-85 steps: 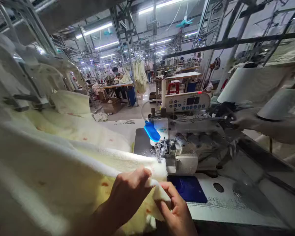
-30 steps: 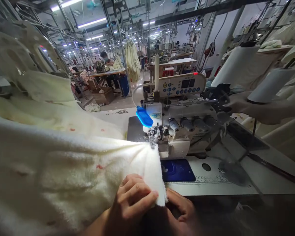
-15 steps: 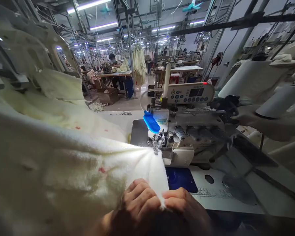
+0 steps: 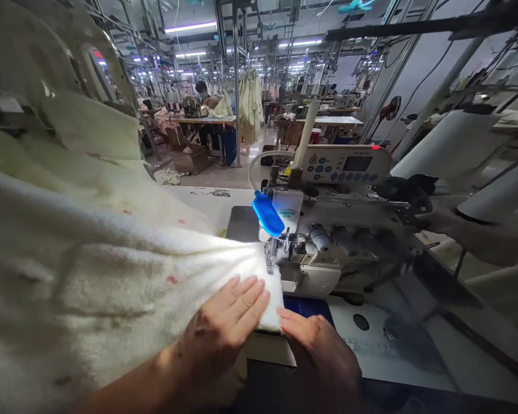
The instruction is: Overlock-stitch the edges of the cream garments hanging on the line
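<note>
left hand [image 4: 224, 333] flat, fingers together, pressing cream fleece [image 4: 155, 276] at 9 o'clock of the presser foot [image 4: 273, 253]. right hand [image 4: 319, 351] fingertips on its corner. risk: fingers near needle; fleece edge could skew.

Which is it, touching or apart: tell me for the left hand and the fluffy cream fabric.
Touching. The head view shows the left hand lying flat on the fluffy cream fabric, fingers spread on it.
</note>
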A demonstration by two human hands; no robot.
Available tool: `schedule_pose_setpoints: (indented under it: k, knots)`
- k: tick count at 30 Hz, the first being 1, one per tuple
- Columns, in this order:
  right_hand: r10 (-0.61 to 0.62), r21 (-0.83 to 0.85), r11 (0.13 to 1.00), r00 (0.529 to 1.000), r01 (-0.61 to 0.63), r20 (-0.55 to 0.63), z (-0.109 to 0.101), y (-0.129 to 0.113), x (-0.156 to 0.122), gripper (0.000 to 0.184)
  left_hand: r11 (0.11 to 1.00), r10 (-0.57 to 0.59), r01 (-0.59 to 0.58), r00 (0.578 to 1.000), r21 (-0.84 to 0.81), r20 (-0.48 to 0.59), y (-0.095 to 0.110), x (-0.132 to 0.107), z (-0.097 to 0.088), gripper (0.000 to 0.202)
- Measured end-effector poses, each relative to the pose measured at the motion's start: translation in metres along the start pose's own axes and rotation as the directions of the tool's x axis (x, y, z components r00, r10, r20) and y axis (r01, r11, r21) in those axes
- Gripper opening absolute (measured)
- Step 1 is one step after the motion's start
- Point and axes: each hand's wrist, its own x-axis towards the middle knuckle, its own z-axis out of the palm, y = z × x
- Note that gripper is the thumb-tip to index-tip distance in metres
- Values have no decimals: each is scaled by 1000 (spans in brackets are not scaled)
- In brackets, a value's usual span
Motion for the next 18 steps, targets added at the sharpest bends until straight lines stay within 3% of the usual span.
schedule_pose_setpoints:
  k: [4, 8, 14, 18]
  knots:
    - [-265, 43, 963, 964, 265, -24, 7, 18, 16, 18, 999, -51, 50, 994, 15, 97, -13, 9, 1, 41]
    - [-336, 32, 941, 941, 338, -43, 17, 32, 32, 26, 995, -91, 95, 971, -6, 222, -27, 16, 3, 47]
    - [-194, -188, 967, 974, 170, -120, 30, 31, 48, 12, 987, -129, 155, 932, -50, 340, -44, 36, 5, 47]
    - [-165, -263, 959, 962, 105, -219, 30, 24, 39, 12, 979, -161, 199, 895, -48, 416, -52, 55, 5, 38]
